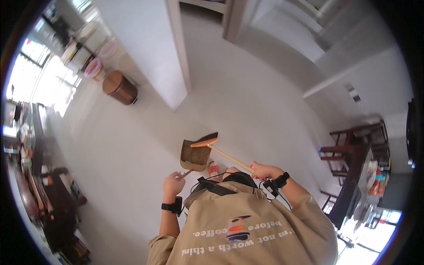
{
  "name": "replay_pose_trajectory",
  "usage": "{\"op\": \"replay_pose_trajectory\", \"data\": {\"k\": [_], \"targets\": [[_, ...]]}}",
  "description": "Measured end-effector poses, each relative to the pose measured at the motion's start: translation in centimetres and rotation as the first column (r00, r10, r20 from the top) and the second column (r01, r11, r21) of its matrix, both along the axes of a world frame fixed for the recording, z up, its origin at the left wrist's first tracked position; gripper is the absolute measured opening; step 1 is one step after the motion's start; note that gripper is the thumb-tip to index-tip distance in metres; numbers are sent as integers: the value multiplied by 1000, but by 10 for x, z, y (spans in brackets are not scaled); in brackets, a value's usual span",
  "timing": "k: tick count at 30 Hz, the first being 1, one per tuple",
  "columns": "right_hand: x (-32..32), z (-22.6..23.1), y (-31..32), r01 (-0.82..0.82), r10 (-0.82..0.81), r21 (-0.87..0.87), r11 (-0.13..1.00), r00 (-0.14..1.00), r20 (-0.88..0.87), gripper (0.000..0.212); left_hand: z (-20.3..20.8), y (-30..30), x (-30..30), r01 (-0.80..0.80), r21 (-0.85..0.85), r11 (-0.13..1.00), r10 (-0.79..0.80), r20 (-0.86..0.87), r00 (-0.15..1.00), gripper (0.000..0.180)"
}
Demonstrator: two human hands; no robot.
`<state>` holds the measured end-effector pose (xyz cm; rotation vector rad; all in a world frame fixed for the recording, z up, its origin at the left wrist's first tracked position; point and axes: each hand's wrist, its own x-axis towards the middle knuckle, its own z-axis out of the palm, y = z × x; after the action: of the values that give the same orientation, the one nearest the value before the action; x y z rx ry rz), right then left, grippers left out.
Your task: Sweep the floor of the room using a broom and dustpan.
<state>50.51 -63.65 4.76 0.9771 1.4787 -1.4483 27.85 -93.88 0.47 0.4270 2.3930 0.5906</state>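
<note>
My left hand (173,183) is closed round the handle of a dustpan (196,157), whose brownish, dirty-looking pan points away from me over the pale floor. In my right hand (263,171) is the light wooden stick of a broom (229,157). Its orange head (204,142) with dark bristles lies across the far edge of the dustpan, overlapping it in this view. Whether the bristles touch the pan I cannot tell. Both wrists carry black straps with small devices and thin cables.
A brown bin (120,87) stands by the wall end (174,99) at the far left, near a pink-lined bucket (94,68). Dark wooden chairs (340,150) and a cluttered table are on the right. Dark furniture (57,207) lines the left. A doorway (203,22) opens ahead.
</note>
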Motion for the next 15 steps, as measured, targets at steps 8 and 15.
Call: {"op": "replay_pose_trajectory", "data": {"k": [8, 15], "targets": [[67, 46, 2, 501, -504, -70, 863, 862, -46, 48, -4, -8, 10, 148, 96, 984, -139, -101, 985, 15], [48, -9, 33, 474, -400, 228, 850, 864, -307, 22, -12, -49, 22, 73, 186, 980, -78, 21, 997, 16]]}}
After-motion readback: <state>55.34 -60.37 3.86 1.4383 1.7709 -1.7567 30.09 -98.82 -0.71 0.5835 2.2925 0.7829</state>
